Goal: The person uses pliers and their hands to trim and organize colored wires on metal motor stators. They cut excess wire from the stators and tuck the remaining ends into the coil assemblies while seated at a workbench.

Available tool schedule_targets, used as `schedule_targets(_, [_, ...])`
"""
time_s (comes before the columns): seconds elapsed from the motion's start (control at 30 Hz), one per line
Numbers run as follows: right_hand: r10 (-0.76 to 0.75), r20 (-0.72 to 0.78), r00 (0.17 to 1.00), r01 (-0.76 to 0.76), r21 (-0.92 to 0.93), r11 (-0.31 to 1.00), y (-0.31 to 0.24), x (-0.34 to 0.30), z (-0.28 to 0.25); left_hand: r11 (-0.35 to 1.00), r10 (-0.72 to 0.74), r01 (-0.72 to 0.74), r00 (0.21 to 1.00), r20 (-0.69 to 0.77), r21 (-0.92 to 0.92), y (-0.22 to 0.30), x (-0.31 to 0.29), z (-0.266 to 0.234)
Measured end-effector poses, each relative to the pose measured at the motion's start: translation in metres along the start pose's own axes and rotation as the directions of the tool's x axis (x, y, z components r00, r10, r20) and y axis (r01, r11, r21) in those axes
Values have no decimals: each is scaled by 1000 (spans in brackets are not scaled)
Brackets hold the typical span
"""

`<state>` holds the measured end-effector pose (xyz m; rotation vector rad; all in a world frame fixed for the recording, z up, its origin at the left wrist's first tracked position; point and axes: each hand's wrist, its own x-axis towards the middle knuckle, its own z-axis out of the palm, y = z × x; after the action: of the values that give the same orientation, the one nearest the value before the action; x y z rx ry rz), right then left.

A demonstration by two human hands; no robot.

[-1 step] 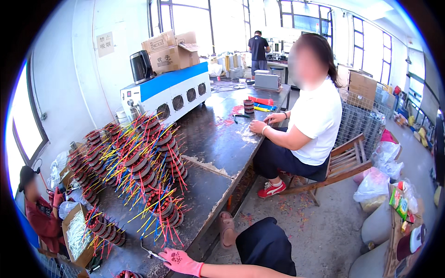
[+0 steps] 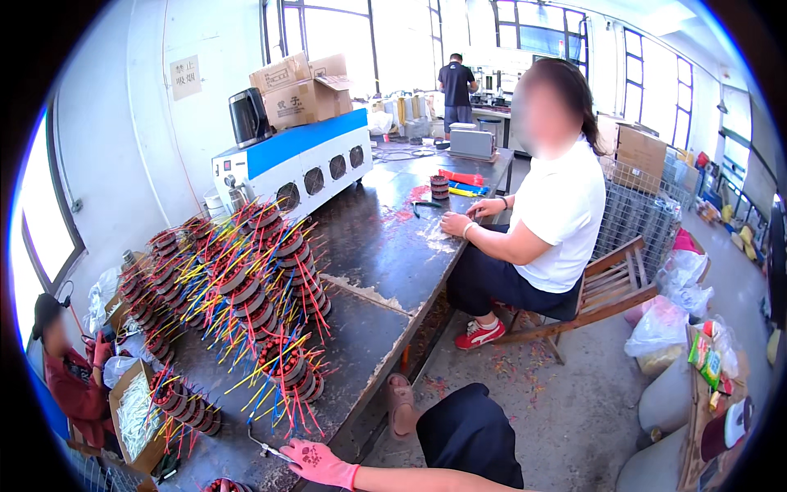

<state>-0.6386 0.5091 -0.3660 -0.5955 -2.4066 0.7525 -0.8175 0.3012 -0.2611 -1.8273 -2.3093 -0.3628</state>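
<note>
My right hand point(image 2: 316, 463), in a pink glove, lies at the near edge of the dark table. Its fingers are closed on a thin tool with a bent metal tip point(image 2: 269, 448); its exact kind is unclear. Beyond the tip stand tall stacks of motor stators point(image 2: 238, 283), bristling with red, yellow and blue wires. A shorter row of stators point(image 2: 187, 403) leans to the left of the tool. Part of another stator point(image 2: 226, 486) shows at the bottom edge. My left hand is out of the picture.
Across the dark table point(image 2: 361, 316) sits a co-worker in a white shirt point(image 2: 561, 217), hands on the tabletop near a small stator stack point(image 2: 440, 188) and pliers point(image 2: 426, 205). A box of white pieces point(image 2: 138, 414) and another gloved person point(image 2: 75, 377) are at left. A blue-and-white machine point(image 2: 299, 168) stands behind.
</note>
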Motion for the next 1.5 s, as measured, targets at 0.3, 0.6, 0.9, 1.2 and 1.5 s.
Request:
schedule_targets(0.3, [26,-46,999,-19,154,988,-6,-7,-16,988,-152,153,987,53,-34,10,1,2])
schedule_targets(0.6, [119,116,986,-125,45,991,-21,4,-12,993,-114,108,982,149,48,-9,-19,0])
schedule_targets(0.9, [196,168,966,-196,-13,980,-21,11,-23,997,-78,79,995,-64,25,-10,-17,19])
schedule_targets(1.2, [224,129,966,-231,41,972,-13,12,-17,993,-116,111,986,-116,-50,-10,-19,19])
schedule_targets(1.5, [226,-19,974,-218,197,956,-31,9,-18,994,-105,106,989,-106,-1,-12,-18,23])
